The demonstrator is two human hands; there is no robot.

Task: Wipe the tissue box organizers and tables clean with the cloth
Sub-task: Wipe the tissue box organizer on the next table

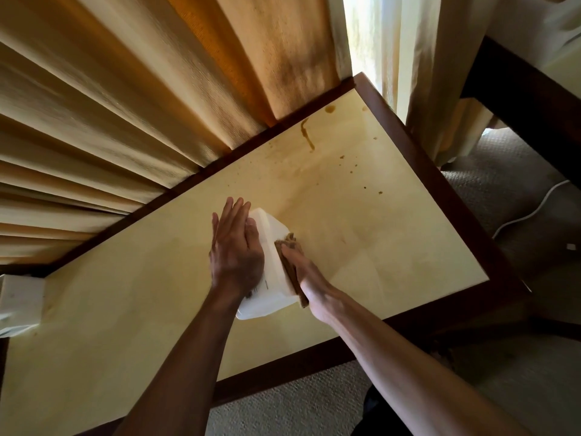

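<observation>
Left hand (236,247) lies flat, fingers straight, steadying white tissue box (270,272) mid-desk (393,247). Right hand (309,272) presses brown cloth (290,262) against box side. Brown stains (308,136) at far edge.

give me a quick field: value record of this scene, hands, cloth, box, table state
left hand: flat, fingers straight, pressing on the white organizer
right hand: pressing the brown cloth against the organizer's right side
organizer: on the table, between both hands
table: cream top, dark wood border
stains: brown streak and spots near the far corner, not yet wiped
second white box: at the table's left edge
</observation>
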